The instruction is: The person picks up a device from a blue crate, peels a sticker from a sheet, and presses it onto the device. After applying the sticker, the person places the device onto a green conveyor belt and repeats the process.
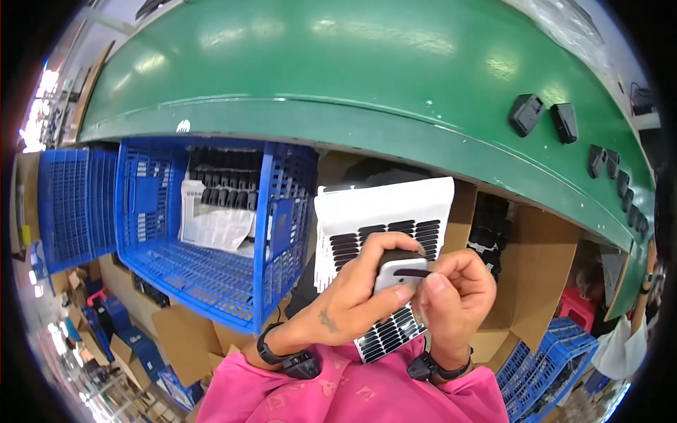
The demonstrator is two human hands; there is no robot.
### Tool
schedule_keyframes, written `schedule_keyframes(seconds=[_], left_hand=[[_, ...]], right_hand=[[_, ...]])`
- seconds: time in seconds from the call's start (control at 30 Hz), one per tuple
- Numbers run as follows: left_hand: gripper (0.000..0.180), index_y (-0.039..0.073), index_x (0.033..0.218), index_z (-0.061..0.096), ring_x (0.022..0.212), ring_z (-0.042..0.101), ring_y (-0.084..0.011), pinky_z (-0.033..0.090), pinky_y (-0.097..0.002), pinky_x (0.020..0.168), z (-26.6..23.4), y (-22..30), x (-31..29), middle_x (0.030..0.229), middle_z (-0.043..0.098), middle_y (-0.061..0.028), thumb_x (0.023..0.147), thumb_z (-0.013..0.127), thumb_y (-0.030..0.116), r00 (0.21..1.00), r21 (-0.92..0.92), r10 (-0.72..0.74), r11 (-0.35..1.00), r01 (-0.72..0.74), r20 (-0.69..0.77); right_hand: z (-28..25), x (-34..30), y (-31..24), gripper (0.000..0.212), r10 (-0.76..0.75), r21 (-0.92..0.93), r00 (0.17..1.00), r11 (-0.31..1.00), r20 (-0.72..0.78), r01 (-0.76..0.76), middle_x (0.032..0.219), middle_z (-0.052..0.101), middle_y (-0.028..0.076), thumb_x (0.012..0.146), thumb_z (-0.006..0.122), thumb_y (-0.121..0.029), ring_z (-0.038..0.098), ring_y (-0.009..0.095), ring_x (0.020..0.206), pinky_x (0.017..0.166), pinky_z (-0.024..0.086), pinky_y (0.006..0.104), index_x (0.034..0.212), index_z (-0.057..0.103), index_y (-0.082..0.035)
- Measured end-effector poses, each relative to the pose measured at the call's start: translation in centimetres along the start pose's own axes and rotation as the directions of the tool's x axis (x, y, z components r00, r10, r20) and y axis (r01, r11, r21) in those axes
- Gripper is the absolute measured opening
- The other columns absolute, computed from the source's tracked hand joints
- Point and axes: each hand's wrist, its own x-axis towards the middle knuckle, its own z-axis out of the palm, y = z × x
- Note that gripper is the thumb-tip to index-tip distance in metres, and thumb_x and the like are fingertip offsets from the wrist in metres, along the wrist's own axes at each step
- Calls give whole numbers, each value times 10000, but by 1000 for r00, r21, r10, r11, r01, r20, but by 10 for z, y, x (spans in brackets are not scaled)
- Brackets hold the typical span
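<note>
My left hand (345,299) is wrapped round a small black device with a silver-grey face (389,277), which is turned up toward me. Across that face lies a narrow black oblong sticker (409,273), its right end at the pinched thumb and forefinger of my right hand (455,299). Behind and beneath both hands spreads a white sheet (384,201) bearing rows of black oblong stickers like this one. Part of the sheet is hidden by my hands.
A green bench (282,63) spans the far side, with several black devices (527,114) at its right. To the left stands a blue crate (264,282) holding rows of black parts and paper. An open cardboard box (539,268) with black parts is at right.
</note>
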Motion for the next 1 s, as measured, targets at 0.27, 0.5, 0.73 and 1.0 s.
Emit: schedule_keyframes(seconds=[0.27,0.5,0.73,1.0], left_hand=[[447,16,1275,344,851,588,-202,465,-331,768,-1,-4,-2,949,597,-140,879,529,109,1000,5,23,1000,-23,3],[439,5,1265,344,796,601,-224,468,-338,737,0,-1,-2,897,600,-148,877,527,97,999,51,42,998,-42,13],[438,3,1261,349,791,599,-221,467,-344,725,0,-4,-2,884,600,-145,873,530,93,998,70,67,995,-67,2],[474,45,1298,323,715,521,-79,438,-233,601,-1,-6,-2,975,562,-77,874,535,36,999,0,39,999,-39,37]], right_hand=[[7,-3,-2,86,-5,-67,999,998,-37,3,700,596,71,838,607,37,540,51,567,494,439,186,853,526,63],[5,-4,-1,103,-21,-57,998,998,-57,18,700,596,70,831,623,27,540,50,571,500,438,184,852,528,61],[5,-5,1,103,-22,-74,998,997,-52,18,708,596,70,829,622,31,534,45,573,502,432,177,854,528,62],[5,-5,0,100,-25,-62,998,998,-52,22,707,592,68,828,619,31,527,41,564,491,423,173,853,526,59]])
